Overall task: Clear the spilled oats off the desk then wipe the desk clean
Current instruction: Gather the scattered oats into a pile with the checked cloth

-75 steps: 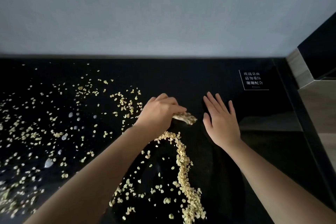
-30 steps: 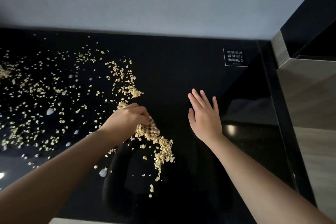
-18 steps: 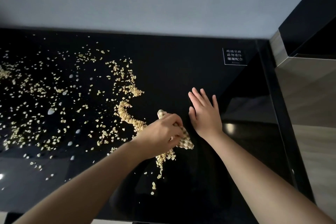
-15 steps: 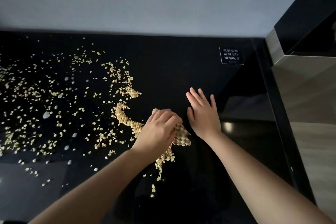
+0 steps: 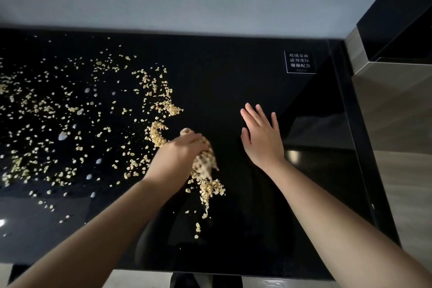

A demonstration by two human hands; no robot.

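Observation:
Pale oats [image 5: 58, 124] lie scattered over the left half of the glossy black desk [image 5: 222, 82]. A denser heap of oats [image 5: 210, 188] sits near the middle, just below my left hand [image 5: 177, 159]. That hand grips a beige waffle-textured cloth [image 5: 205, 161] and presses it on the desk at the heap's upper end. A curved ridge of oats [image 5: 155, 135] runs up from the hand's left side. My right hand [image 5: 263, 138] lies flat on bare desk to the right, fingers straight and spread, apart from the cloth.
A small printed notice [image 5: 300, 62] is stuck at the desk's far right corner. A grey wall runs behind the desk, and a dark cabinet [image 5: 397, 18] rises at the right. Several whitish droplets [image 5: 62, 135] dot the oat-strewn area. The desk's front edge [image 5: 210, 273] is close.
My left hand has swept the cloth from the left toward the middle, dragging oats into a ridge and heap. My right hand has stayed flat in place.

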